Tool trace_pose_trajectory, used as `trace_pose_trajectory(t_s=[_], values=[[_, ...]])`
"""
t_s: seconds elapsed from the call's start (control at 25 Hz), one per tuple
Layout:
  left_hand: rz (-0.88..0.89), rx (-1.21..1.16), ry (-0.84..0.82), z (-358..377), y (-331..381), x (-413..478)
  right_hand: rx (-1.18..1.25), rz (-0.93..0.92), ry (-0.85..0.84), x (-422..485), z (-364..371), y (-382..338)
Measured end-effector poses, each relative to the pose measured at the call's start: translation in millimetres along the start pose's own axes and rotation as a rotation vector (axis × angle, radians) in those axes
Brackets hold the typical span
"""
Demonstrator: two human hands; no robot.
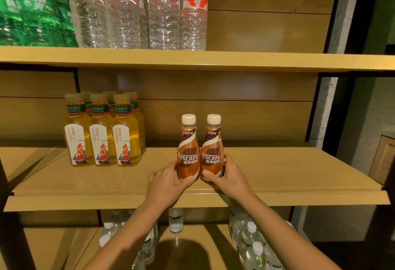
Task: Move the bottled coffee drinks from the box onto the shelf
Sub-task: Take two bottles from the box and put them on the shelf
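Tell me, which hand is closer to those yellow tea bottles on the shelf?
Left. The left hand is right of the tea bottles; the right hand is farther right, past both coffee bottles.

The 2 coffee bottles [199, 152] look like plastic wrapped in glossy brown printed film, with matt cream caps. The middle shelf [277, 169] is matt, smooth tan wood-look board. At left, tea bottles [102, 139] are clear glossy plastic with paper-like labels. Above, water bottles [139, 13] are ribbed, shiny transparent plastic.
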State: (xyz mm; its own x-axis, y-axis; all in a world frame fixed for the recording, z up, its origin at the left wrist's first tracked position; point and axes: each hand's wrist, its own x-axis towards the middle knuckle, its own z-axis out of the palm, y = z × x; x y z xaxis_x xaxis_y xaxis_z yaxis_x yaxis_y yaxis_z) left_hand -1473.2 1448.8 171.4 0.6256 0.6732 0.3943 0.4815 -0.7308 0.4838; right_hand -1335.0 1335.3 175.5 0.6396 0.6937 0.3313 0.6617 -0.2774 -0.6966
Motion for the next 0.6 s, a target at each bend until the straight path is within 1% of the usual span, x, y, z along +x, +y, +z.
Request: trace_pose_trajectory(t_s=[0.08,0.12,0.2,0.32,0.44,0.6], values=[[0.005,0.204,-0.054,5.3,-2.5,0.7,-0.141,-0.007,-0.069,1.8,-2.7,4.0],[-0.006,0.265,-0.089,8.2,-3.4,2.0,-0.224,-0.013,-0.088,2.0,-2.6,5.6],[-0.028,0.338,-0.135,10.6,-4.2,8.5,-0.301,-0.031,-0.082,4.9,-0.5,6.1],[-0.044,0.363,-0.175,9.6,-7.4,25.4,-0.352,-0.062,-0.063,18.3,5.1,3.6],[-0.051,0.365,-0.221,10.6,-16.9,51.6,-0.391,-0.044,-0.074,42.1,13.7,2.9],[-0.129,0.346,-0.277,20.8,-33.6,90.1,-0.389,-0.010,-0.107,80.4,30.9,5.4]])
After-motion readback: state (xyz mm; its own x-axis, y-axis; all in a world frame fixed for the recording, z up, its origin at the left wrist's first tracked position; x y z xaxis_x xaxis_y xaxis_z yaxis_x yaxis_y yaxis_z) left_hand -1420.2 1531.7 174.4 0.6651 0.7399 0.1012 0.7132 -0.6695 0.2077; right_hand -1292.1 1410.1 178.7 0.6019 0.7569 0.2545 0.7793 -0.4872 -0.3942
